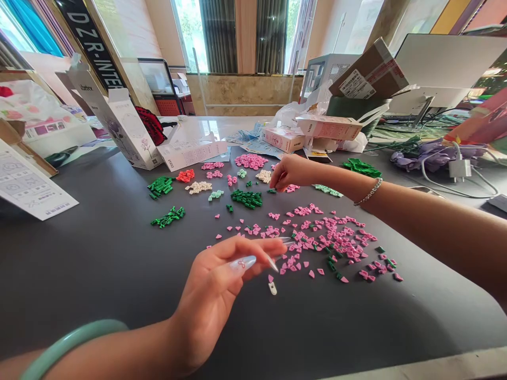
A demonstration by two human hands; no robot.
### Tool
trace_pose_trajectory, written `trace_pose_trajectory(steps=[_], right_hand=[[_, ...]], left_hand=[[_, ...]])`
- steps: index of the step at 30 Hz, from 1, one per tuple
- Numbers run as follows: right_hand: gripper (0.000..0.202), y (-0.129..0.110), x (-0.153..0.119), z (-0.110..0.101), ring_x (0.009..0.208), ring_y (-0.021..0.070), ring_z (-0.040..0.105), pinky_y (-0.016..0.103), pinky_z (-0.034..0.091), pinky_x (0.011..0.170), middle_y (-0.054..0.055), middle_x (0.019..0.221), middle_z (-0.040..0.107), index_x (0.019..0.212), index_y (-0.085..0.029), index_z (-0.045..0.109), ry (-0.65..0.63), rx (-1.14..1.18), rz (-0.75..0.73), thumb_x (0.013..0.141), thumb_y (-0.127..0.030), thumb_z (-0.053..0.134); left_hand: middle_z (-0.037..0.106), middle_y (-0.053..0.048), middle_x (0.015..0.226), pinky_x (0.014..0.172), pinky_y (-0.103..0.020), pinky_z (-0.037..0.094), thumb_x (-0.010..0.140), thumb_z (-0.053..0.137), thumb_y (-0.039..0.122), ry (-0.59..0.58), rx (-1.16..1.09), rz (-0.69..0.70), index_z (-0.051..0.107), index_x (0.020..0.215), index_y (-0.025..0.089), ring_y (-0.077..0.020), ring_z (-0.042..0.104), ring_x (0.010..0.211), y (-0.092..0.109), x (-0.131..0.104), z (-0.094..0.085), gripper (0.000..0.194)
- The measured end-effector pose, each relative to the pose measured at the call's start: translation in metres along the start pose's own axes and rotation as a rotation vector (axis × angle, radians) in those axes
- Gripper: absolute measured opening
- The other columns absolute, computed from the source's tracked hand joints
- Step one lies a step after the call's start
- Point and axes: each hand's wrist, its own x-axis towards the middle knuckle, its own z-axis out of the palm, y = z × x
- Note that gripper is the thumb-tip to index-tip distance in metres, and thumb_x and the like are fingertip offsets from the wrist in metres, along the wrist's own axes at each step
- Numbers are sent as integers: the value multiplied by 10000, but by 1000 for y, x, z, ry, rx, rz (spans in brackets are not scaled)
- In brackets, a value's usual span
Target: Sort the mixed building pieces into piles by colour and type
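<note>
Head view: looks to me like somebody's mid-sort, small plastic bits going into piles by colour. The right hand (291, 171) is reaching over the far piles, fingers bunched and pointing down by a dark green piece (271, 191); can't tell if it's gripping anything. The left hand (222, 285) is loosely curled just above the near edge of the pink pieces (344, 240); can't tell if something's tucked inside. Those are scattered across the matte dark bench (99, 274), with green ones mixed in. I'd say the next move calls for a delicate fingertip pinch. Shapes: hard, angular pink chips, a chunky dark green heap (246, 198), one rounded white tab (272, 288).
</note>
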Motion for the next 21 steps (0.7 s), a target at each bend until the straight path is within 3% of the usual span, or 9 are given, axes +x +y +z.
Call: trace_pose_trajectory(steps=[8, 21], right_hand=[[199, 6, -6, 3, 740, 150, 660, 271, 499, 728, 56, 780, 724, 847, -110, 748, 149, 3, -9, 685, -101, 633], [218, 7, 5, 17, 712, 151, 638, 281, 459, 687, 30, 754, 713, 795, -156, 746, 242, -144, 4, 665, -57, 602]], left_hand=[[723, -67, 1023, 915, -262, 475, 786, 530, 257, -8, 3, 11, 718, 765, 194, -235, 599, 1099, -1, -1, 0, 200], [717, -51, 1042, 953, -258, 444, 822, 524, 261, -29, 1, 1, 705, 772, 187, -222, 580, 1127, 1, 0, 0, 202]])
